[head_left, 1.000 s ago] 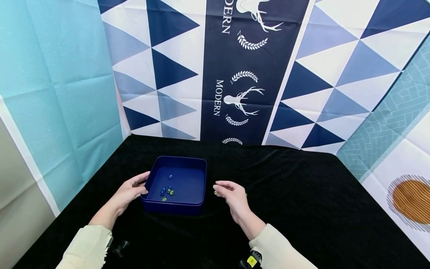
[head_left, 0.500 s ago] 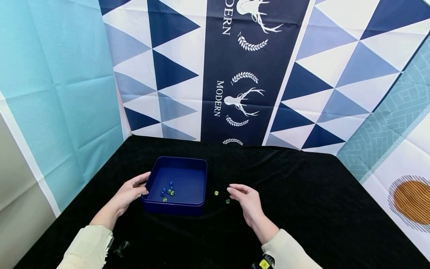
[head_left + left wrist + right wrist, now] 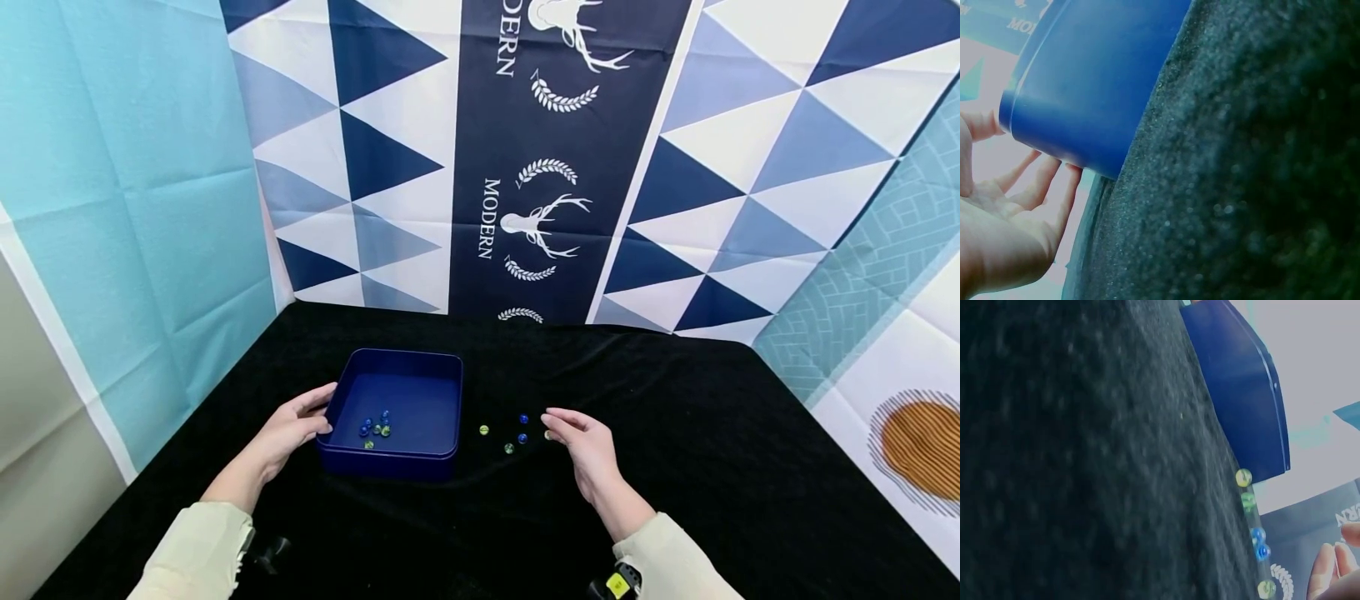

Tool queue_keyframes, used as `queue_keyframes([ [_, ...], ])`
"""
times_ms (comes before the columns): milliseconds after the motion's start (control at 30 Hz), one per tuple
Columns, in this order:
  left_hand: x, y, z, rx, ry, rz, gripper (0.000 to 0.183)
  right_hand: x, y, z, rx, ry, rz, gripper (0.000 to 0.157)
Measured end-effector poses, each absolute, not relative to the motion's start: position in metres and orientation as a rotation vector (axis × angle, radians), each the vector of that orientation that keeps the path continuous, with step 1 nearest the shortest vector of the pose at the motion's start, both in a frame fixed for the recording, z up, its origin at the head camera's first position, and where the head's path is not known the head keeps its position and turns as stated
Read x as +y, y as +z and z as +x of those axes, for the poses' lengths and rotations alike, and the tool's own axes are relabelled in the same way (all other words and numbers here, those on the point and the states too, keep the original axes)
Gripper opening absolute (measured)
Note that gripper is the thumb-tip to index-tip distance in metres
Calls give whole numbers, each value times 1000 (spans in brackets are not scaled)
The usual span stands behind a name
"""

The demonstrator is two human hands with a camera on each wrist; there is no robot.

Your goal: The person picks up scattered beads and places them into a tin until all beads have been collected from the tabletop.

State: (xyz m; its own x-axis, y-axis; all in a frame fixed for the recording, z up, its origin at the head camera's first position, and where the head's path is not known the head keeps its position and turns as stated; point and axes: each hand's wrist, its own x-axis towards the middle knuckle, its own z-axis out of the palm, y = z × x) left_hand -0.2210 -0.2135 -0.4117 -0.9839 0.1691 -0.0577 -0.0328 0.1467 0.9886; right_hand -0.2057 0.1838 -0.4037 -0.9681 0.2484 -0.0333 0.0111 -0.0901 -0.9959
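A dark blue square box (image 3: 416, 465) lies on a black cloth, with several blue and green glass marbles (image 3: 377, 430) near its front left corner. My left hand (image 3: 285, 429) touches the outside of its left wall; the fingertips (image 3: 1072, 167) rest against the wall in the left wrist view. Right of the box lie loose marbles: a yellow-green one (image 3: 483, 430), a darker green one (image 3: 509, 448) and two blue ones (image 3: 522, 438). My right hand (image 3: 588, 450) hovers beside another yellow-green marble (image 3: 1266, 589), thumb near the fingers and nothing visible between them.
The black cloth (image 3: 675, 467) covers the table. Behind it hangs a patterned backdrop (image 3: 525, 250) with triangles and deer heads. A pale blue cloth wall (image 3: 135, 183) stands at the left.
My right hand has moved to the right, uncovering the loose marbles one after another. A blue marble inside the box has rolled nearer the others. The left hand has stayed at the box.
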Motion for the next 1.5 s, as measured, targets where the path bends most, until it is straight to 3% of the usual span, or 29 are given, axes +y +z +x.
queue_keyframes([
  [233, -214, -412, -221, 2246, 1961, 150, 69, 197, -406, -210, -1968, 2219, -304, 13],
  [467, -215, -413, -223, 2254, 1947, 141, 69, 207, -408, -216, -2128, 2157, -301, 31],
  [833, -213, -412, -223, 2248, 1952, 147, 68, 209, -419, -221, -2377, 1954, -311, 37],
  [1500, -213, -414, -223, 2253, 1954, 117, 70, 206, -420, -225, -2625, 1629, -195, 22],
])
